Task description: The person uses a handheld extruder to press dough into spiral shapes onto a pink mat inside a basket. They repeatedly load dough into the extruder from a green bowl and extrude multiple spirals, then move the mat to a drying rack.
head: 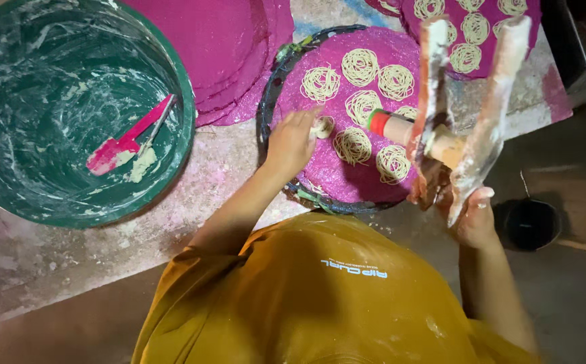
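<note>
My left hand (291, 140) rests on a round pink mesh tray (333, 175), its fingers touching a small coil of pale noodle dough (322, 127). Several other noodle coils (360, 66) lie spread over the same tray. My right hand (473, 217) grips the lower end of a dough-smeared wooden noodle press (461, 128) with two long handles and a red-and-green cylinder, held tilted above the tray's right side. I wear a mustard-yellow shirt (320, 290).
A large green tub (10, 195) smeared with dough holds a pink spatula (128, 140) at the left. Stacked pink mesh trays (225, 47) lie behind. Another tray with noodle coils (471, 34) sits top right. A small dark bowl (530, 224) stands on the floor at right.
</note>
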The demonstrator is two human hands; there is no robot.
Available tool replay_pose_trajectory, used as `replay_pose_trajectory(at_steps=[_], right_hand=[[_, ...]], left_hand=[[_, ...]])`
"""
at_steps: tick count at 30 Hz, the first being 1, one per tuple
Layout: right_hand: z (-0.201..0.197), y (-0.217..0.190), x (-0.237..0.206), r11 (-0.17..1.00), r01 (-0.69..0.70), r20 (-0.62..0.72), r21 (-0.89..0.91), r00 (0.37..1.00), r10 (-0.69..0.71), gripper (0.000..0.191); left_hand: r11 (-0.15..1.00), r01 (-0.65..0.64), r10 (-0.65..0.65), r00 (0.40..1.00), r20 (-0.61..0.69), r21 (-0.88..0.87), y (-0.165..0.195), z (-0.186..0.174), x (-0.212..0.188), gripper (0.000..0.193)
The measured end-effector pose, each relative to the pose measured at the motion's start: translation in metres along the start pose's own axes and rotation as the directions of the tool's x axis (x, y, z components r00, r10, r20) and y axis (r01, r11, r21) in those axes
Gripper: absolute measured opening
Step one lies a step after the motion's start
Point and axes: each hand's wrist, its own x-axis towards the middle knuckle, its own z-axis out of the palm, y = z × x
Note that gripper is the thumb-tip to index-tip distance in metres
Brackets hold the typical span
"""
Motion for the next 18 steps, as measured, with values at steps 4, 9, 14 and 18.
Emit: replay_pose_trajectory(at_steps=[4,9,14,18], right_hand=[[0.013,-0.019,0.001,0.993,0.099,0.055,0.07,0.993,-0.103,0.072],[0.009,-0.02,0.009,0.992,0.118,0.001,0.038,0.993,-0.118,0.076],[0.002,-0.014,0.031,0.987,0.123,-0.018,0.101,0.992,-0.122,0.076],[0.002,-0.013,0.045,0.997,0.072,0.147,0.022,0.986,-0.075,0.091]], left_hand=[[0.993,-0.12,0.115,0.978,-0.175,-0.015,0.007,-0.008,0.012,0.064],[0.986,-0.131,0.121,0.987,-0.101,-0.099,0.02,-0.007,0.026,0.068],[0.897,-0.061,-0.068,0.96,-0.273,-0.438,0.013,-0.055,0.01,0.045],[0.823,0.308,-0.49,0.81,-0.323,-0.478,-0.026,-0.145,-0.05,0.055]])
